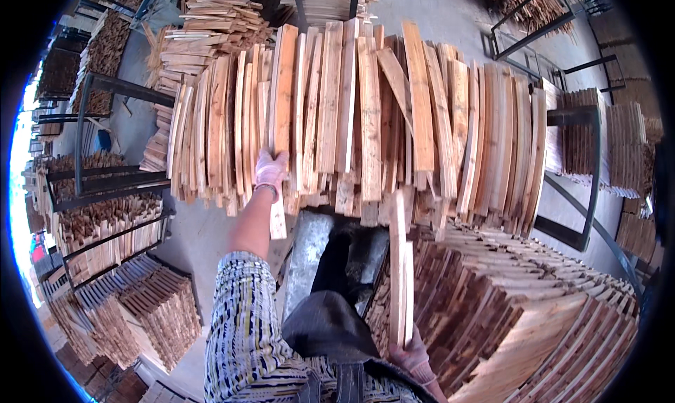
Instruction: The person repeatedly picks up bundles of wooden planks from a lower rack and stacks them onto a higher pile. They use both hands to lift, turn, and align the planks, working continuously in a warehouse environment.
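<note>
Wooden slat (281, 86) under left hand (270, 169); right hand (413, 357) grips slats (401, 276) (upright).

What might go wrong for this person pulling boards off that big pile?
The left hand grips one plank in a loosely leaning wood pile; pulling it may bring neighbours sliding down. The right hand holds long slats upright, which might snag the pile. Rough edges may splinter.
</note>
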A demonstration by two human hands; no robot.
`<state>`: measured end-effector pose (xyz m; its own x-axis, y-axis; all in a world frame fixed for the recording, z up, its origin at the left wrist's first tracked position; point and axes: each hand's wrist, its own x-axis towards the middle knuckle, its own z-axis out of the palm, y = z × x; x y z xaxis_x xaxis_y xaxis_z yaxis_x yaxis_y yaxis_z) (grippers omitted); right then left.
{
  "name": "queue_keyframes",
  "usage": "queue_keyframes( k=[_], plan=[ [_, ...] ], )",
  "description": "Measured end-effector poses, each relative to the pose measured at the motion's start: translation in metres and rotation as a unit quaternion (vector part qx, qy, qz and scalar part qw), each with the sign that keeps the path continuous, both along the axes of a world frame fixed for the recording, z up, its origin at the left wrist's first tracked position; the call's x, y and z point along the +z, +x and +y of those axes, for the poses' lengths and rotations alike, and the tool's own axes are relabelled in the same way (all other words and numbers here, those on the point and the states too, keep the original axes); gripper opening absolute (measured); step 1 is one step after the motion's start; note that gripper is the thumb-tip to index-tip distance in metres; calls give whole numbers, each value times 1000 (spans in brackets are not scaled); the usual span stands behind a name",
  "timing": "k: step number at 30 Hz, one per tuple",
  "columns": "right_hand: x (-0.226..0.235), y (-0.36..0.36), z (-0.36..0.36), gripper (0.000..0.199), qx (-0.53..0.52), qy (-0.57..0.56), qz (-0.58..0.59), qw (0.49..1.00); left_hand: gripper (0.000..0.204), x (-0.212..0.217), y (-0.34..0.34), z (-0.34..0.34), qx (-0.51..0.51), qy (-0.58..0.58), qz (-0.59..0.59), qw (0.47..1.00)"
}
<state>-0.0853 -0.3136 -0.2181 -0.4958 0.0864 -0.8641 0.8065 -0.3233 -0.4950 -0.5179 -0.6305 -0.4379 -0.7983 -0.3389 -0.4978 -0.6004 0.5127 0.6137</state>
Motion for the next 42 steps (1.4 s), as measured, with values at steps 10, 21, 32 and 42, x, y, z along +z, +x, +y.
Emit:
queue_keyframes(
  k=[10,21,32,42],
  plan=[
    [38,-54,0,91,-36,20,-9,999,79,97,-32,2,-54,302,-184,934],
    [175,-99,47,88,77,145,181,970,46,286,215,99,12,518,-87,851],
    [289,20,76,84,-28,602,476,640,93,440,340,288,-501,502,333,621],
    [312,188,109,93,-198,719,423,515,65,462,430,412,-714,578,56,390]
  ],
)
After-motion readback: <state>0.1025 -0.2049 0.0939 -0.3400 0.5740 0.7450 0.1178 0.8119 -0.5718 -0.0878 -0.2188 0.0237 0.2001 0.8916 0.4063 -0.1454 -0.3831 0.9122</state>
